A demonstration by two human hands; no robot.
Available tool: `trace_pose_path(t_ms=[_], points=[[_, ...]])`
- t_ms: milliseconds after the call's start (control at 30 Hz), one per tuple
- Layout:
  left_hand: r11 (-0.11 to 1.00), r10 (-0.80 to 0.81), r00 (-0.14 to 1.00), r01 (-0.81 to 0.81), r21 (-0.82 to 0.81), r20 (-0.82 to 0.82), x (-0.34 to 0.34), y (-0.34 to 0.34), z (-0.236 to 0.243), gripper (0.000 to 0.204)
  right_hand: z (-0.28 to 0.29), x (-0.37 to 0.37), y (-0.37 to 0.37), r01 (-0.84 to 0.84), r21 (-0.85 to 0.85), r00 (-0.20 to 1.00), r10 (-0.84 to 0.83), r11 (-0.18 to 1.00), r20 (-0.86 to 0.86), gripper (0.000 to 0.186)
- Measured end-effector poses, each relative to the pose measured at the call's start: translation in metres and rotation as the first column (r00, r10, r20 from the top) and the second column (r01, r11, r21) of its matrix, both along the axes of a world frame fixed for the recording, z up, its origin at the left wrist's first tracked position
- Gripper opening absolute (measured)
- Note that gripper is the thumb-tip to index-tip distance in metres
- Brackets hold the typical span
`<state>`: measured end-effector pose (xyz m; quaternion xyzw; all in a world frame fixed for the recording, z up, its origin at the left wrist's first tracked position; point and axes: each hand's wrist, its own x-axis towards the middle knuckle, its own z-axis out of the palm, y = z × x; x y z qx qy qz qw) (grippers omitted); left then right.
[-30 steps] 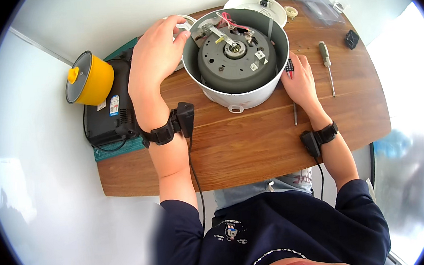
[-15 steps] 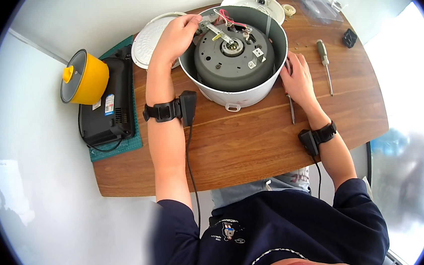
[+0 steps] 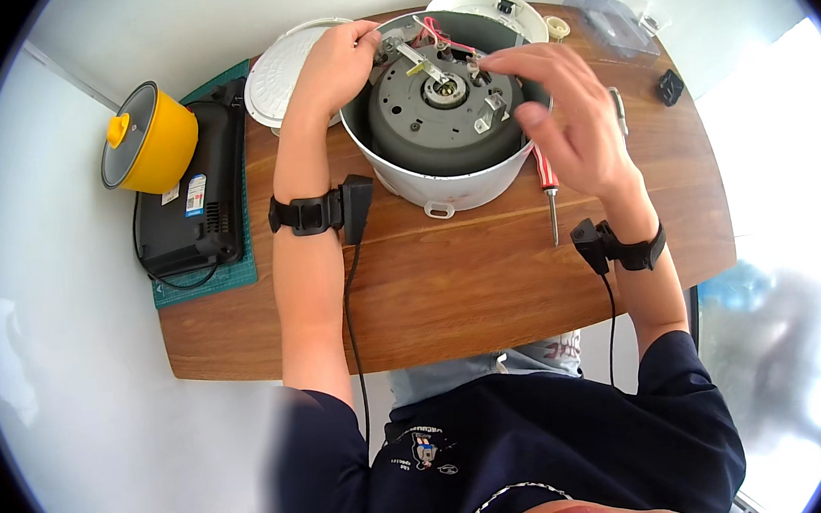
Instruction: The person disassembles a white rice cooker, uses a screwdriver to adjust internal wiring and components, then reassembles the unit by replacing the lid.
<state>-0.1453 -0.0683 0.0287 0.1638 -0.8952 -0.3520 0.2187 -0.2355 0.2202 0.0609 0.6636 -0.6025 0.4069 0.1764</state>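
Observation:
A round white rice cooker body [image 3: 483, 191] stands on the table, its underside up and uncovered. Inside sits a dark grey metal drum [image 3: 440, 143] with a metal bracket [image 3: 422, 60] across it and red wires [image 3: 433, 31] at the far side. My left hand [image 3: 338, 67] has its fingers curled over the far-left rim, close to the bracket. Over the right rim hovers my right hand [image 3: 573, 118], fingers stretched and apart, with nothing in it. Below that hand a red-and-white screwdriver [image 3: 548, 183] lies beside the cooker body.
Behind are a white round lid [image 3: 285, 73], a white round cover [image 3: 477, 2] and a clear plastic tray [image 3: 611, 24]. A small black part [image 3: 670, 87] lies at right. On the left, a yellow pot [image 3: 158, 141] rests on a black appliance [image 3: 191, 230] over a green mat [image 3: 238, 267].
My right hand has risen from the table beside the screwdriver to above the cooker's right rim, and its fingers have spread. My left hand stays at the far-left rim.

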Motion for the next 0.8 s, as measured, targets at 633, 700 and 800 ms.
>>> trace_pose_path(t_ms=[633,700,800], points=[[0.998,-0.026,0.999,0.024,-0.053,-0.034,-0.004,-0.001,-0.006,0.034,-0.008,0.005,-0.022,0.078,0.163,0.977,-0.043,0.984,-0.207,0.053],[0.998,-0.022,0.999,0.020,-0.065,-0.033,-0.003,-0.001,-0.006,0.035,-0.008,0.005,-0.021,0.081,0.174,0.976,-0.043,0.981,-0.211,0.052],[0.999,0.008,1.000,-0.008,-0.036,-0.001,-0.002,0.002,-0.002,0.036,-0.007,0.005,-0.020,0.095,0.189,0.976,-0.054,0.977,-0.211,0.050]])
